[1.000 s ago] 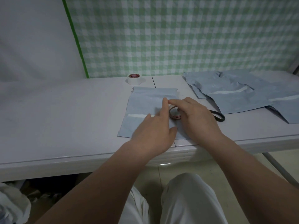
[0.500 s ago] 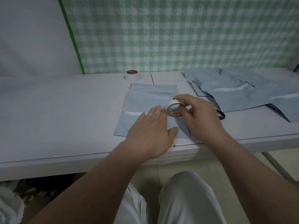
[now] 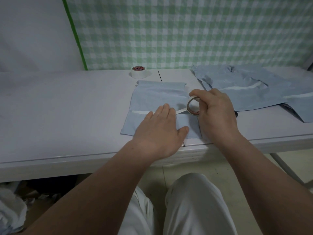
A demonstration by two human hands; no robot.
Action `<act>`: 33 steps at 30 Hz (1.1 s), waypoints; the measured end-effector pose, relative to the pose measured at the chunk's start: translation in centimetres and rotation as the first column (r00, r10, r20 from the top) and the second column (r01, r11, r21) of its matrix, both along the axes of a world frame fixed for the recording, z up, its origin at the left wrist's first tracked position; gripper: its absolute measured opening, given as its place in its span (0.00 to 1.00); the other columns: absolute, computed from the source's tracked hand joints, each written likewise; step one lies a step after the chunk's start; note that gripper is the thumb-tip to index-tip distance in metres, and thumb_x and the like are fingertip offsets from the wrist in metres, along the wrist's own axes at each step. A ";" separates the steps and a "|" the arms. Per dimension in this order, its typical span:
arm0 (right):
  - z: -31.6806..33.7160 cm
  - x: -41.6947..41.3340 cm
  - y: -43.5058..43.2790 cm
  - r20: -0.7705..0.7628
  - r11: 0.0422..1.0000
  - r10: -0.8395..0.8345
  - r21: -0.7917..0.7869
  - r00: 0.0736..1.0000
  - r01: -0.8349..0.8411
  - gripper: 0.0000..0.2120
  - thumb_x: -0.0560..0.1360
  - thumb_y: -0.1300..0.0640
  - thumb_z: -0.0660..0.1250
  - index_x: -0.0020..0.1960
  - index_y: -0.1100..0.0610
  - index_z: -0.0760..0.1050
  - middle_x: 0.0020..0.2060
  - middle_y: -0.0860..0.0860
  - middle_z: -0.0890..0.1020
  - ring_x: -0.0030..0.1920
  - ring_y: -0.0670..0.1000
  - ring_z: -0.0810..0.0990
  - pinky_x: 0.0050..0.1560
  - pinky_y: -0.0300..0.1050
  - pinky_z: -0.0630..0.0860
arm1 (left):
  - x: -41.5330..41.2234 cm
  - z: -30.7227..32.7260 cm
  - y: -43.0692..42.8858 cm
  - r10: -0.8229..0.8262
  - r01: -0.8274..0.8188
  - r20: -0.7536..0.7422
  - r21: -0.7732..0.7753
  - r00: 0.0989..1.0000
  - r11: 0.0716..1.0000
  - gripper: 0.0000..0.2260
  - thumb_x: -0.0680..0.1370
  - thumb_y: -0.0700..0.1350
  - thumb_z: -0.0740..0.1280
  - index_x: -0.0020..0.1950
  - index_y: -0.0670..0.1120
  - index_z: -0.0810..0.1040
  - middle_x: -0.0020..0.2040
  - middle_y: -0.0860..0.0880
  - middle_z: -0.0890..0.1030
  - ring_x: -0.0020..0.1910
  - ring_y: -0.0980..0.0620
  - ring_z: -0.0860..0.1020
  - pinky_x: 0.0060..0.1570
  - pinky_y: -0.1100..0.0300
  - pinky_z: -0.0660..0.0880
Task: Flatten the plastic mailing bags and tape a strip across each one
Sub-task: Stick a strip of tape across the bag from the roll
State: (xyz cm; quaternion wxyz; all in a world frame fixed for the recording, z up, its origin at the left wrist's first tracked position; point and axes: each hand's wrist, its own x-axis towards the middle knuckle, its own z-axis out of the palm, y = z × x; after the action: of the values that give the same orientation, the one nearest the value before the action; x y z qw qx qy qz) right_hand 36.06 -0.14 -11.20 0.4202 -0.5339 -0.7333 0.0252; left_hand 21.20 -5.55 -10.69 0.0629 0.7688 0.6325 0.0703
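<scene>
A flat pale-blue mailing bag [image 3: 152, 97] lies on the white table [image 3: 67, 107] in front of me. A strip of white tape [image 3: 140, 112] runs across its left half. My left hand [image 3: 160, 131] presses flat on the bag and the tape, fingers straight. My right hand [image 3: 215, 112] grips a small tape roll [image 3: 193, 106] held upright over the bag's right side. A short stretch of tape spans from the roll to my left fingertips.
A second, wider tape roll [image 3: 139, 72] stands at the back of the table. A pile of blue mailing bags [image 3: 250, 89] with tape strips lies at the right. A dark object [image 3: 235, 114] peeks out behind my right hand. Checked green cloth hangs behind.
My right hand has lifted the tape roll upright and drawn it to the right, pulling tape out. My left hand slid slightly right along the strip and lies flat.
</scene>
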 end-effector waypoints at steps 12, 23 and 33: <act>0.2 -0.3 -0.4 0.144 0.998 -0.060 0.004 0.988 0.060 0.18 0.77 0.66 0.59 0.57 0.50 0.80 0.44 0.50 0.74 0.53 0.55 0.67 0.41 0.46 0.66 | 0.0 -0.2 0.1 -0.008 0.008 -0.008 -0.030 1.000 1.000 0.28 0.81 0.59 0.45 0.78 0.49 0.45 0.79 0.45 0.43 0.77 0.50 0.42 0.74 0.52 0.42; 0.0 -0.3 -0.5 0.228 0.998 0.017 0.063 0.974 -0.032 0.20 0.74 0.69 0.59 0.60 0.53 0.79 0.43 0.54 0.75 0.49 0.58 0.72 0.41 0.51 0.73 | 0.1 -0.1 0.1 -0.022 0.019 -0.040 -0.065 0.999 0.998 0.25 0.81 0.60 0.43 0.78 0.57 0.45 0.78 0.45 0.42 0.77 0.49 0.41 0.74 0.50 0.41; 0.7 0.0 -0.5 -0.046 0.957 0.218 -0.186 0.975 -0.223 0.16 0.73 0.57 0.68 0.60 0.45 0.77 0.35 0.39 0.76 0.35 0.39 0.75 0.39 0.26 0.66 | -4.6 1.0 0.0 -0.102 0.096 -0.036 -0.128 0.994 0.987 0.23 0.82 0.59 0.45 0.77 0.61 0.46 0.79 0.52 0.42 0.77 0.55 0.42 0.74 0.53 0.40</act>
State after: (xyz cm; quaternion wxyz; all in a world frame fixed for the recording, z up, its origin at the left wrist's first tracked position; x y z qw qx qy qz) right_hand 36.10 -0.61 -10.50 0.3709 -0.4862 -0.7772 0.1482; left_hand 16.64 -5.58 -9.72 0.1014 0.7951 0.5978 0.0107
